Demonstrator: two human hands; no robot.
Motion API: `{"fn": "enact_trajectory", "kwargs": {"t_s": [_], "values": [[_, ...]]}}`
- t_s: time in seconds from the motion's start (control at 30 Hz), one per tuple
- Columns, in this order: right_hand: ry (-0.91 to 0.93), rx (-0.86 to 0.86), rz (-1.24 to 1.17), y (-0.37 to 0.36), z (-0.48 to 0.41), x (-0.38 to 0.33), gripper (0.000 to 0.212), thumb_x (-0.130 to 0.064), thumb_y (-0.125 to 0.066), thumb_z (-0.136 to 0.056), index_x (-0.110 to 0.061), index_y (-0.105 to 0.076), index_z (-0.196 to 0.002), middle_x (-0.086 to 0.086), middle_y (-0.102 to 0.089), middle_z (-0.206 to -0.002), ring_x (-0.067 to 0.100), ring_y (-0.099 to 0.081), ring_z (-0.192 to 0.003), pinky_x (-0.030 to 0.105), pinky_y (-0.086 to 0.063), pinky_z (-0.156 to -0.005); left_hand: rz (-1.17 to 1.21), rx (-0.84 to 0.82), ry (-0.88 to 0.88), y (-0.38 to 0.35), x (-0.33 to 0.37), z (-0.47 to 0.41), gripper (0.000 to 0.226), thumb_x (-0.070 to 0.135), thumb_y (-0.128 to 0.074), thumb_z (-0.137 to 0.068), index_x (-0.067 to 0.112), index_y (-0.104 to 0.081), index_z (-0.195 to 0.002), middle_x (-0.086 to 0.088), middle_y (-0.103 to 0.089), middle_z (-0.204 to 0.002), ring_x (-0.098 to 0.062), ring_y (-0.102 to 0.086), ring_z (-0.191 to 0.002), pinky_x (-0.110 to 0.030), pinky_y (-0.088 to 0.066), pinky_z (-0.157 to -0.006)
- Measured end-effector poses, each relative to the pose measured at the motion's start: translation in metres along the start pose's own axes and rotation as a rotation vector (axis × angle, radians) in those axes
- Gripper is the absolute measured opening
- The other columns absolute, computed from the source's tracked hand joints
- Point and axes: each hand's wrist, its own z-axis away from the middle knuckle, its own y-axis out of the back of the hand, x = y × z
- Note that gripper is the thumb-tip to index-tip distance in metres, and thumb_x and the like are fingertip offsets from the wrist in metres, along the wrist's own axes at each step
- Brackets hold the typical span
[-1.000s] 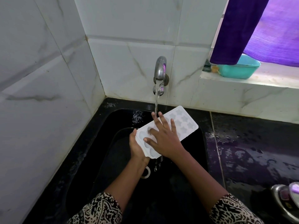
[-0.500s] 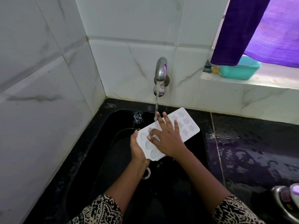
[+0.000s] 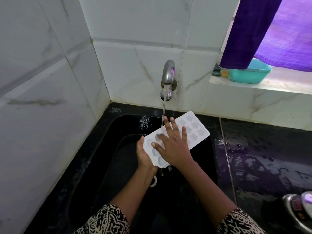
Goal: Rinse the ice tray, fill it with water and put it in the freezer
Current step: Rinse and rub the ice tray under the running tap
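While water [image 3: 163,115] runs from the tap [image 3: 168,78], the white ice tray [image 3: 194,129] is held tilted over the black sink [image 3: 118,166], its star-shaped cells facing up. The left hand [image 3: 143,154] grips the tray's near end, thumb on the edge and fingers hidden beneath. The right hand [image 3: 173,147] lies flat on the tray's top, fingers spread and straight, covering the middle cells. The stream lands just beyond the right fingertips, and drops fall off the tray's near corner between the wrists. A white ring [image 3: 153,182] shows below the left wrist, partly hidden by it.

Compared with half a second ago, hands and tray have barely shifted; the water still runs and the right palm stays pressed on the tray.

Right of the right hand the dark counter [image 3: 270,157] is wet and streaked, with a metal item [image 3: 300,211] cut off by the frame's near right corner. Beyond both hands rise pale marbled wall tiles [image 3: 50,81]. Far right of the tap, a teal tub [image 3: 248,75] sits on the window ledge [image 3: 253,88] under a purple cloth [image 3: 249,31].
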Motion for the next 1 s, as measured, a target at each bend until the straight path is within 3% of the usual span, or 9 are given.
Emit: {"fn": "enact_trajectory", "kwargs": {"t_s": [0.1, 0.17, 0.23, 0.3, 0.5, 0.63, 0.83, 0.9, 1.0], "values": [[0.056, -0.084, -0.001, -0.002, 0.004, 0.001, 0.073, -0.069, -0.011, -0.081, -0.031, -0.055, -0.126, -0.006, 0.023, -0.153, 0.013, 0.029, -0.138, 0.048, 0.014, -0.111, 0.008, 0.003, -0.004, 0.003, 0.003, -0.001, 0.075, 0.053, -0.046, -0.079, 0.004, -0.053, -0.135, -0.024, -0.058, -0.13, -0.039, -0.055, -0.117, -0.051, -0.034, -0.109], [0.057, -0.117, 0.012, 0.002, 0.003, 0.005, 0.064, -0.068, -0.017, -0.086, -0.035, -0.056, -0.124, -0.008, 0.028, -0.15, 0.011, 0.034, -0.134, 0.047, 0.016, -0.11, -0.016, 0.012, 0.02, 0.005, 0.003, -0.001, 0.076, 0.054, -0.045, -0.078, 0.004, -0.054, -0.134, -0.024, -0.06, -0.126, -0.038, -0.059, -0.111, -0.05, -0.038, -0.103], [0.023, -0.068, 0.024, 0.002, 0.001, 0.008, 0.053, -0.064, -0.025, -0.091, -0.034, -0.063, -0.113, -0.006, 0.02, -0.154, 0.012, 0.029, -0.138, 0.049, 0.013, -0.111, -0.005, -0.001, 0.032, 0.005, 0.0, 0.0, 0.076, 0.055, -0.045, -0.079, 0.003, -0.053, -0.135, -0.024, -0.06, -0.126, -0.038, -0.058, -0.111, -0.051, -0.037, -0.105], [0.016, 0.031, 0.043, -0.002, 0.001, 0.003, 0.058, -0.064, -0.022, -0.089, -0.031, -0.067, -0.103, 0.0, 0.006, -0.159, 0.017, 0.015, -0.144, 0.052, 0.007, -0.112, 0.018, 0.007, 0.022, 0.003, -0.002, 0.0, 0.075, 0.053, -0.046, -0.079, 0.003, -0.053, -0.134, -0.023, -0.062, -0.121, -0.037, -0.059, -0.11, -0.051, -0.034, -0.108], [0.056, -0.083, 0.033, 0.001, 0.005, 0.005, 0.073, -0.065, -0.006, -0.081, -0.034, -0.053, -0.127, -0.001, 0.014, -0.158, 0.018, 0.017, -0.145, 0.048, 0.013, -0.11, -0.002, -0.027, 0.012, 0.007, 0.006, -0.004, 0.073, 0.055, -0.044, -0.081, 0.003, -0.055, -0.132, -0.025, -0.059, -0.128, -0.04, -0.056, -0.115, -0.052, -0.034, -0.107], [-0.045, 0.042, 0.065, -0.003, 0.001, -0.001, 0.064, -0.062, -0.015, -0.087, -0.028, -0.066, -0.107, 0.007, -0.013, -0.159, 0.023, -0.008, -0.147, 0.056, -0.007, -0.112, 0.015, -0.037, 0.012, 0.001, 0.003, -0.004, 0.071, 0.052, -0.042, -0.083, 0.002, -0.054, -0.133, -0.025, -0.058, -0.13, -0.04, -0.054, -0.119, -0.052, -0.031, -0.112], [0.025, -0.048, 0.06, -0.007, 0.009, 0.003, 0.072, -0.064, -0.006, -0.084, -0.033, -0.049, -0.133, 0.004, 0.007, -0.16, 0.021, 0.013, -0.145, 0.053, 0.01, -0.111, -0.001, -0.026, 0.005, 0.003, 0.01, -0.009, 0.074, 0.053, -0.043, -0.08, 0.002, -0.054, -0.133, -0.026, -0.056, -0.131, -0.04, -0.055, -0.116, -0.051, -0.035, -0.107], [-0.016, -0.041, 0.054, -0.003, 0.006, 0.008, 0.072, -0.066, -0.005, -0.083, -0.035, -0.054, -0.126, 0.003, 0.009, -0.16, 0.02, 0.017, -0.145, 0.054, 0.01, -0.111, -0.004, -0.027, 0.017, 0.003, 0.007, -0.008, 0.073, 0.054, -0.044, -0.08, 0.003, -0.055, -0.132, -0.025, -0.057, -0.129, -0.039, -0.057, -0.113, -0.051, -0.036, -0.105], [-0.042, 0.026, 0.049, -0.004, 0.002, 0.003, 0.066, -0.065, -0.013, -0.085, -0.03, -0.061, -0.113, 0.004, 0.002, -0.16, 0.02, 0.012, -0.146, 0.055, 0.007, -0.111, 0.0, -0.019, 0.022, 0.002, 0.002, -0.009, 0.073, 0.053, -0.043, -0.083, 0.004, -0.053, -0.136, -0.025, -0.053, -0.136, -0.042, -0.048, -0.127, -0.055, -0.027, -0.114]]}}
